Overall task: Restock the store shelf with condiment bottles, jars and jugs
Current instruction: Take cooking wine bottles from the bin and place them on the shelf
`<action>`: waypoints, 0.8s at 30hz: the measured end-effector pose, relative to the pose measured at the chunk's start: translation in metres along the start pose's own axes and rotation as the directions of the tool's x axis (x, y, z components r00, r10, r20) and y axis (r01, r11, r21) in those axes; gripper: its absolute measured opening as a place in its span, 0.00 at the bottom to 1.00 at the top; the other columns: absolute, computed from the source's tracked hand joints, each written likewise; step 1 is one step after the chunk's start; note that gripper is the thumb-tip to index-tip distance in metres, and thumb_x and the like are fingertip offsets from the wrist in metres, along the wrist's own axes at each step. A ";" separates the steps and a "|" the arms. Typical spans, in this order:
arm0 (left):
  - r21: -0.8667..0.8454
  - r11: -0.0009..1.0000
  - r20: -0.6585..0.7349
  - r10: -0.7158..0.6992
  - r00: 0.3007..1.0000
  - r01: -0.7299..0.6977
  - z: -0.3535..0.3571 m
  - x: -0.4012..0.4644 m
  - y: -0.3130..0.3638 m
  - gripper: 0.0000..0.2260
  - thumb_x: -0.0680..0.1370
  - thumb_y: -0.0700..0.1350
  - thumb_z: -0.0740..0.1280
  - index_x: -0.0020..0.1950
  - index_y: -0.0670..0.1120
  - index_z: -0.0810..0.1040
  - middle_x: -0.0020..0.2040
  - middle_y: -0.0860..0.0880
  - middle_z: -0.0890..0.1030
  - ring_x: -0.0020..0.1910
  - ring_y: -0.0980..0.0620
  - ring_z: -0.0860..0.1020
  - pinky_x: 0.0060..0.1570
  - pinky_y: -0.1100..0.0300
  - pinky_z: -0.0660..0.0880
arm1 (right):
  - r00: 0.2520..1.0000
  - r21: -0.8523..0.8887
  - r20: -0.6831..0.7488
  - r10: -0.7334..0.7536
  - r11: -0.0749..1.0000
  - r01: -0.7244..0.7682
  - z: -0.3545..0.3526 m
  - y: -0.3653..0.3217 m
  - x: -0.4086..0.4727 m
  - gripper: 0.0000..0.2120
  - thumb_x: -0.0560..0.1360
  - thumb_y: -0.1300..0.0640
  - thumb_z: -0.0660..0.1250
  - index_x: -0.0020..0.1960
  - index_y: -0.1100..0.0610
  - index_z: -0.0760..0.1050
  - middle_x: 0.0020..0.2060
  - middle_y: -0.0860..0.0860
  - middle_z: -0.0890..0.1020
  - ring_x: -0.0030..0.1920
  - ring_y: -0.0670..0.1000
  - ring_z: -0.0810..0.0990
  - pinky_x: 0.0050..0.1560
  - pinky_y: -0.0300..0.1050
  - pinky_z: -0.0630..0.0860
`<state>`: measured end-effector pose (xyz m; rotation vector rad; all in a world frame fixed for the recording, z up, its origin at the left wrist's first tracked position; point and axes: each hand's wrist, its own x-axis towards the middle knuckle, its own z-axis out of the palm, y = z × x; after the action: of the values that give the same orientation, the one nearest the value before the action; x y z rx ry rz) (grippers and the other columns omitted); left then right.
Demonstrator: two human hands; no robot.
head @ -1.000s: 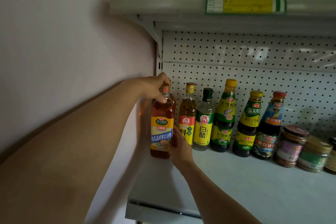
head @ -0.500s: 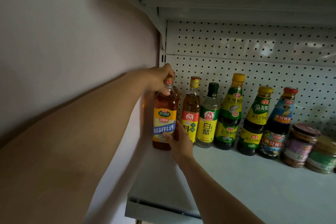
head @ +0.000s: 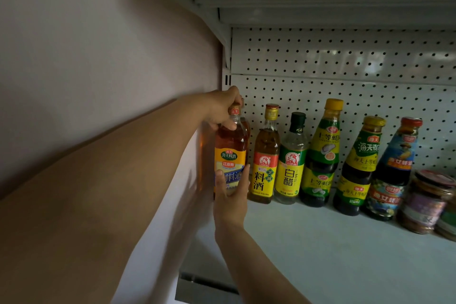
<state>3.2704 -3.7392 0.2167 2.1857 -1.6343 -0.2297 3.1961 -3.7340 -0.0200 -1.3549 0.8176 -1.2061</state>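
A: What are the hands on?

B: The left hand pinches the neck and red cap of an amber cooking wine bottle; its fingers are curled round the top. The right hand grips the lower label, thumb on the front, fingers wrapped round the right side.

A: Where is the bottle?

B: Upright at the left end of the shelf, against the pink wall.

A: Any writing?

B: Above the right thumb the label reads 海天料酒; beside the thumb, 料酒 on a blue band. Just right of those fingers a yellow-labelled bottle reads 料酒, then a white vinegar bottle reads 白醋, BAI CU, 500ml. Further right, a green oyster sauce bottle shows 上等蚝油, a dark bottle shows 海天, and a red-capped bottle. The print on the jars is too blurred to read.
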 end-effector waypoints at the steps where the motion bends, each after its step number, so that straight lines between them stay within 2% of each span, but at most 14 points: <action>1: 0.000 1.000 0.001 -0.001 1.000 0.001 0.000 0.001 0.000 0.26 0.74 0.38 0.74 0.63 0.52 0.64 0.55 0.47 0.72 0.45 0.47 0.78 0.41 0.56 0.82 | 1.000 0.005 -0.002 -0.006 1.000 0.006 0.001 0.001 0.001 0.47 0.68 0.25 0.64 0.80 0.37 0.51 0.79 0.48 0.63 0.79 0.54 0.61 0.73 0.60 0.68; 5: -0.007 1.000 -0.001 0.001 1.000 -0.001 0.000 0.005 -0.001 0.26 0.74 0.37 0.74 0.64 0.52 0.64 0.56 0.46 0.72 0.46 0.47 0.79 0.39 0.57 0.81 | 1.000 0.008 0.010 -0.014 1.000 0.014 -0.001 0.003 0.005 0.48 0.62 0.19 0.62 0.77 0.31 0.50 0.77 0.44 0.67 0.78 0.50 0.64 0.73 0.58 0.70; 6: -0.010 1.000 0.003 0.001 1.000 -0.001 0.001 0.006 -0.001 0.27 0.74 0.37 0.74 0.65 0.51 0.64 0.57 0.46 0.72 0.46 0.46 0.79 0.39 0.57 0.81 | 1.000 0.001 0.024 -0.009 1.000 0.009 -0.004 0.001 0.005 0.46 0.65 0.22 0.64 0.77 0.31 0.50 0.77 0.44 0.67 0.77 0.50 0.65 0.72 0.57 0.70; 8: -0.018 1.000 0.011 0.000 1.000 0.000 0.001 0.009 -0.001 0.27 0.74 0.37 0.74 0.67 0.50 0.64 0.57 0.46 0.72 0.46 0.46 0.79 0.40 0.57 0.81 | 0.999 -0.004 0.047 -0.011 1.000 0.012 -0.009 0.000 0.007 0.40 0.74 0.34 0.69 0.80 0.37 0.54 0.76 0.45 0.68 0.75 0.49 0.68 0.72 0.54 0.72; 9: -0.020 1.000 0.010 -0.002 1.000 0.002 0.001 0.010 -0.001 0.27 0.74 0.37 0.73 0.67 0.50 0.64 0.57 0.46 0.72 0.46 0.46 0.79 0.39 0.57 0.81 | 0.999 -0.002 0.050 -0.011 1.000 0.011 -0.011 0.000 0.010 0.38 0.76 0.39 0.70 0.80 0.39 0.55 0.75 0.45 0.69 0.73 0.48 0.70 0.71 0.52 0.72; 11: -0.011 1.000 0.006 0.000 1.000 0.000 0.001 0.013 -0.001 0.28 0.74 0.37 0.73 0.68 0.50 0.64 0.58 0.45 0.72 0.47 0.45 0.80 0.38 0.58 0.81 | 0.998 0.006 0.056 -0.017 1.000 0.017 -0.014 0.001 0.016 0.37 0.77 0.44 0.71 0.80 0.42 0.56 0.74 0.45 0.71 0.72 0.48 0.72 0.70 0.50 0.73; 17: 0.027 1.000 -0.001 0.010 1.000 -0.010 0.002 0.023 -0.005 0.28 0.74 0.39 0.74 0.68 0.50 0.63 0.58 0.44 0.73 0.47 0.42 0.82 0.45 0.51 0.83 | 0.998 -0.034 0.050 -0.038 0.999 0.040 -0.010 0.006 0.024 0.38 0.76 0.42 0.71 0.80 0.44 0.58 0.72 0.46 0.73 0.71 0.49 0.73 0.69 0.53 0.75; 20: 0.037 0.999 -0.011 0.014 1.000 -0.014 0.003 0.029 -0.007 0.27 0.74 0.39 0.74 0.68 0.50 0.64 0.58 0.44 0.73 0.48 0.42 0.81 0.45 0.51 0.83 | 0.997 -0.021 0.052 -0.053 0.998 0.054 -0.009 0.007 0.029 0.37 0.75 0.42 0.72 0.79 0.44 0.60 0.70 0.45 0.75 0.69 0.48 0.75 0.67 0.53 0.76; 24: 0.073 0.997 -0.009 0.021 1.000 -0.021 0.004 0.037 -0.008 0.28 0.74 0.39 0.74 0.68 0.50 0.63 0.61 0.42 0.74 0.49 0.41 0.82 0.49 0.46 0.82 | 0.997 -0.029 0.058 -0.051 0.998 0.052 -0.008 0.006 0.035 0.33 0.75 0.44 0.72 0.76 0.41 0.63 0.66 0.42 0.76 0.66 0.47 0.76 0.66 0.52 0.77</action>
<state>3.2873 -3.7730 0.2134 2.2186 -1.6845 -0.1558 3.1980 -3.7705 -0.0197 -1.4367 0.7674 -1.1934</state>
